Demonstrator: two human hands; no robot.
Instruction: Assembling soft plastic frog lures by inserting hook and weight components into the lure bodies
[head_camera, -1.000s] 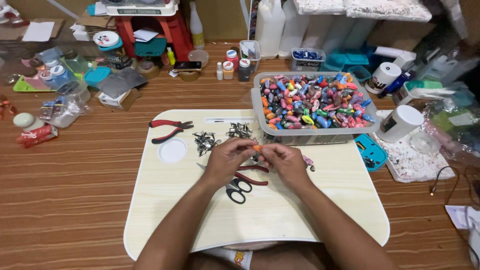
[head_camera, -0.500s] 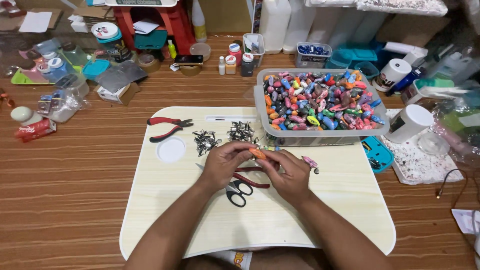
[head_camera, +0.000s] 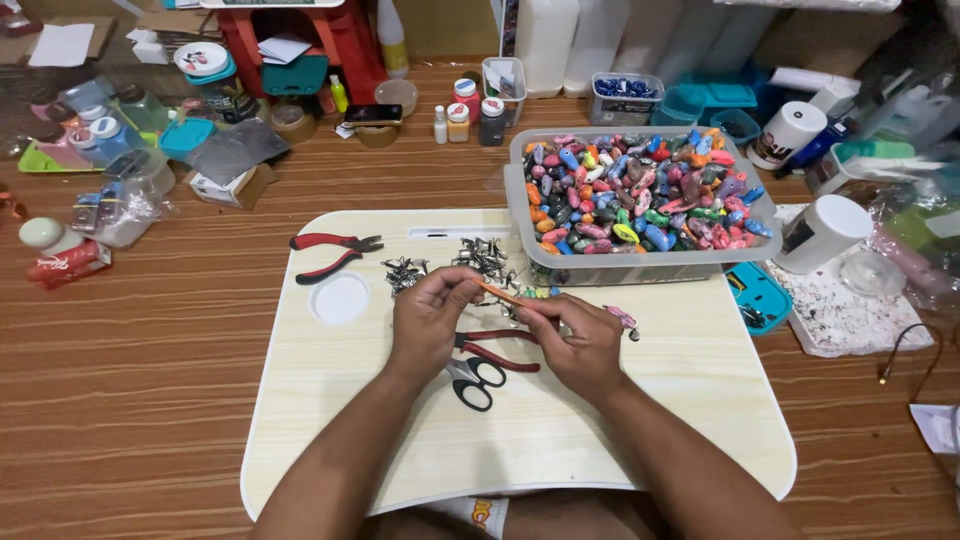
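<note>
My left hand and my right hand meet over the middle of a pale wooden lap board. Between their fingertips they pinch a small orange lure-shaped piece. Under my hands lie red-handled pliers and black-handled scissors. Small heaps of dark metal hooks sit just beyond my fingers. A clear plastic tub full of many-coloured lure pieces stands at the board's far right.
A second pair of red-handled pliers lies at the board's far left, above a round white recess. White jars, a teal box, small bottles and a red stool crowd the wooden floor around.
My hands have stayed together on the orange piece, with only small shifts of the fingers. The view has tilted slightly.
</note>
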